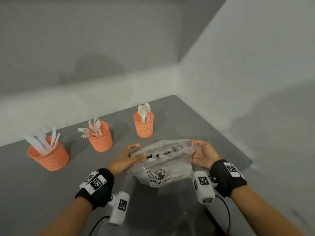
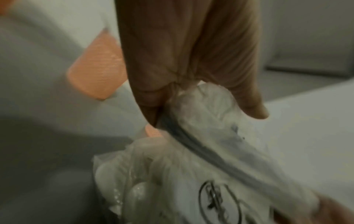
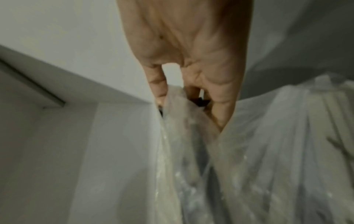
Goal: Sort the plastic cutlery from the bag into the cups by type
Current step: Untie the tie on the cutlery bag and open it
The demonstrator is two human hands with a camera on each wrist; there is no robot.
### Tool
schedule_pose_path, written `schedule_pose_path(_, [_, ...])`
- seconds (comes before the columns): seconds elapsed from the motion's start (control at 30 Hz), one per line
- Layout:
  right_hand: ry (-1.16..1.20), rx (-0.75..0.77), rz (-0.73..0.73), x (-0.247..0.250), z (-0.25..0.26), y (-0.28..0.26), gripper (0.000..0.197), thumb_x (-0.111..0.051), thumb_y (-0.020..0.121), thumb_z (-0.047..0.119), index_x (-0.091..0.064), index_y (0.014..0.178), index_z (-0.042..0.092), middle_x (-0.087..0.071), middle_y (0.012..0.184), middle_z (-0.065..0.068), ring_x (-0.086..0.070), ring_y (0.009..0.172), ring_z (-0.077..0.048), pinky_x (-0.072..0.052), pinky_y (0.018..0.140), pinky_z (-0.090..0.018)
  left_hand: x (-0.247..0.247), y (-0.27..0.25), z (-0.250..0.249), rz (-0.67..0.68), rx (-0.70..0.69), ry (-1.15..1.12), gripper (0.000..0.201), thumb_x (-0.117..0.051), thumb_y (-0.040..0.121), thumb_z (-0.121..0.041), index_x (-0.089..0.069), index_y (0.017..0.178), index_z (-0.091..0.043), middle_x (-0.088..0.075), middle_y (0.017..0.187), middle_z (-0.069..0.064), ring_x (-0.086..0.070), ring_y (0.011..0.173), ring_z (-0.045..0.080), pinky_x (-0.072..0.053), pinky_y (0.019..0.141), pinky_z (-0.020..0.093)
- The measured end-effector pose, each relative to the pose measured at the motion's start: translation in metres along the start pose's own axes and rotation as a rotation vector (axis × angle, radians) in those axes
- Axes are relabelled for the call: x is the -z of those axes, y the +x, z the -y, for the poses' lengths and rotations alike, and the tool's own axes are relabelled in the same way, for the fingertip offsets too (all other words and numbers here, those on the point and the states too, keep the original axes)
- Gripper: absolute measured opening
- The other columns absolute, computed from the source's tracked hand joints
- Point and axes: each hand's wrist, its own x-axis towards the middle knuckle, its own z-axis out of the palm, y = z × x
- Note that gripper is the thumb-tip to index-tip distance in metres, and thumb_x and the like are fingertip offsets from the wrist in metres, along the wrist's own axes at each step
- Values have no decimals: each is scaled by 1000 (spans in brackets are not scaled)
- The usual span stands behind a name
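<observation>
From the head view, the left hand (image 1: pixel 127 158) and right hand (image 1: pixel 203 155) each pinch one end of the clear plastic bag (image 1: pixel 163 160), held above the grey table (image 1: pixel 196 130). Three orange cups behind already hold sorted pieces: the knife cup (image 1: pixel 48 155), the fork cup (image 1: pixel 100 137) and the spoon cup (image 1: pixel 143 124). The bag still looks loaded with white cutlery, so sorting is likely unfinished.

The left wrist view alone shows fingers (image 2: pixel 151 97) curled tight round a bunched corner.

The right wrist view shows fingertips (image 3: pixel 158 89) nipping the film.
</observation>
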Motion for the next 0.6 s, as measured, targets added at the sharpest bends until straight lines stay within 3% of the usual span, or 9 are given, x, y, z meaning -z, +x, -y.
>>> schedule_pose_path(0.03, [42, 9, -7, -1, -1, 3, 29, -43, 89, 17, -62, 70, 6, -69, 61, -11, -66, 48, -21, -58, 51, -31, -1, 2, 2, 4, -101, 83, 77, -72, 49, -64, -54, 109, -19, -59, 92, -13, -58, 83, 1, -44, 69, 13])
schedule_pose_path(0.1, [91, 16, -49, -3, -2, 8, 26, -42, 90, 18, -56, 70, 8, -66, 55, -9, -63, 43, -19, -55, 48, -27, -4, 6, 3, -7, -215, 209, 31, -73, 72, -42, -61, 78, -14, -63, 64, -16, -56, 58, -4, -39, 56, 9])
schedule_pose_path(0.17, [86, -2, -35, -7, -4, 10, 13, -51, 83, 18, -52, 72, 13, -61, 49, -2, -56, 38, -14, -49, 48, -19, -5, 11, 6, -107, -221, 262, 29, -61, 89, -20, -57, 61, -15, -57, 47, -15, -50, 46, -1, -33, 50, 11])
schedule_pose_path(0.23, [29, -31, 1, -8, -5, 9, 11, -56, 78, 22, -58, 73, 12, -62, 50, -1, -58, 40, -14, -49, 51, -20, -1, 16, 8, -199, -91, 158, 33, -49, 95, -25, -59, 67, -10, -59, 53, -9, -51, 54, 6, -37, 55, 18])
schedule_pose_path(0.3, [-84, -68, 46, -4, -5, 9, 27, -57, 80, 32, -68, 75, 7, -66, 59, -7, -65, 51, -20, -55, 52, -25, 4, 25, 13, -169, 128, -78, 38, -43, 96, -37, -63, 93, -5, -67, 81, 7, -59, 75, 20, -47, 72, 29])
schedule_pose_path(0.37, [-337, -88, 88, -7, -8, 3, 45, -74, 64, 47, -73, 90, 10, -66, 79, -10, -65, 73, -24, -57, 69, -30, 6, 34, 19, -139, 300, -417, 41, -41, 96, -41, -60, 108, -6, -71, 93, 13, -65, 86, 25, -51, 84, 38])
schedule_pose_path(0.43, [-596, -94, 80, -12, -10, -4, 80, -76, 54, 63, -62, 118, 17, -61, 108, -10, -58, 104, -26, -47, 92, -38, 5, 36, 16, -150, 392, -616, 43, -39, 97, -41, -61, 108, -6, -74, 84, 13, -69, 78, 25, -54, 76, 41])
schedule_pose_path(0.5, [-851, 2, 46, -21, -12, -10, 83, -67, 63, 67, -47, 129, 20, -50, 119, 0, -48, 120, -23, -38, 98, -36, -1, 36, 6, -174, 450, -626, 41, -41, 96, -41, -63, 101, -6, -73, 74, 12, -68, 67, 25, -55, 69, 39])
schedule_pose_path(0.6, [-1251, 327, -36, -28, -11, -10, 44, -69, 75, 52, -52, 100, 20, -56, 96, 5, -56, 89, -14, -44, 80, -27, -9, 30, -7, -434, 238, -216, 28, -47, 96, -31, -58, 82, -10, -60, 74, 5, -58, 69, 23, -48, 85, 42])
